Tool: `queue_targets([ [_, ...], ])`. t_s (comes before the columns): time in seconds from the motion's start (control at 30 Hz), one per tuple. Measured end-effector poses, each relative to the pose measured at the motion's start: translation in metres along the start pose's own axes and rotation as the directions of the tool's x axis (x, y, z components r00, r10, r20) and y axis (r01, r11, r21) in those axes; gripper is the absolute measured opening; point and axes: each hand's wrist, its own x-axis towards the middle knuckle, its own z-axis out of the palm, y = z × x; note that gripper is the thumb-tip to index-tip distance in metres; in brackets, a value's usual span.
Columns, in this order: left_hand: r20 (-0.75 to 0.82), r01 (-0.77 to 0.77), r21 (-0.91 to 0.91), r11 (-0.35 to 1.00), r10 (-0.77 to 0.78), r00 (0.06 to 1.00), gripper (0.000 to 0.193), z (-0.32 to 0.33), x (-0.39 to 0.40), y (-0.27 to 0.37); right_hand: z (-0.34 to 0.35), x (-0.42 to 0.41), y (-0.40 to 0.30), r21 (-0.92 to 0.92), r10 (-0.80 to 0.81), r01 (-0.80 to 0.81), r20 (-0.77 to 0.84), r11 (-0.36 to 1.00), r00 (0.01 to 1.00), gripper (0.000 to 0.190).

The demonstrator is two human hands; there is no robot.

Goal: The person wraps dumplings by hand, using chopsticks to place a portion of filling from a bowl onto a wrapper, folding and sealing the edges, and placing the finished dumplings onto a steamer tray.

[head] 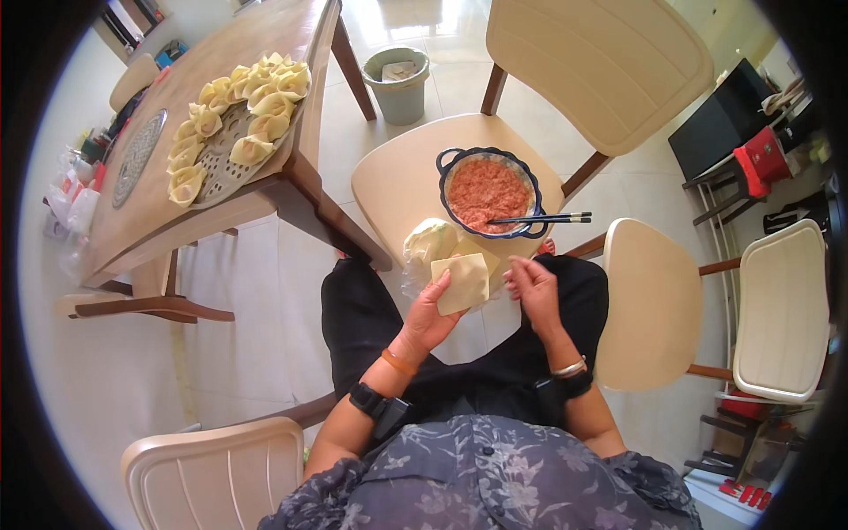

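Observation:
My left hand (pixel 434 311) holds a square dough wrapper (pixel 462 283) flat over its fingers, the thumb on its near left edge. My right hand (pixel 535 290) is just right of the wrapper, fingers loosely bent, with nothing visible in it. Beyond the wrapper, a plastic bag with more dough wrappers (pixel 427 242) lies at the chair seat's near edge. A dark-blue-rimmed bowl with scalloped edge and two handles (pixel 445 205) stands on the chair seat (pixel 391 169). It holds pink minced meat filling (pixel 487 185). Black chopsticks (pixel 550 218) rest in the filling, their ends over the rim.
On the wooden table (pixel 218 40) at left, a perforated metal steamer tray (pixel 215 156) carries several folded wontons (pixel 271 103). A lined waste bin (pixel 397 93) stands on the floor beyond. More chairs are at right (pixel 646 305) and lower left (pixel 218 477).

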Motion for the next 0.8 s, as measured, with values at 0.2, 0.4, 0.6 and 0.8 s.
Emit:
queue_targets([
  [0.2, 0.047, 0.007, -0.071, 0.997, -0.003, 0.999, 0.044, 0.008, -0.010, 0.009, -0.047, 0.062, 0.003, 0.074, 0.097, -0.083, -0.204, 0.994, 0.974, 0.048],
  [0.4, 0.026, 0.045, -0.088, 0.995, -0.043, 0.999, 0.045, -0.001, -0.014, 0.007, -0.045, 0.091, -0.022, 0.191, 0.097, -0.048, -0.256, 0.980, 0.962, 0.042],
  [0.6, -0.036, 0.054, -0.044, 0.998, -0.055, 0.998, 0.043, -0.005, -0.011, 0.001, -0.044, 0.097, -0.027, 0.112, -0.055, 0.073, -0.153, 0.991, 0.987, 0.023],
  [0.8, -0.135, 0.036, -0.014, 0.999, -0.038, 0.990, 0.040, -0.009, -0.011, -0.003, -0.016, 0.069, -0.037, -0.063, -0.118, 0.121, 0.048, 0.991, 0.992, 0.028],
])
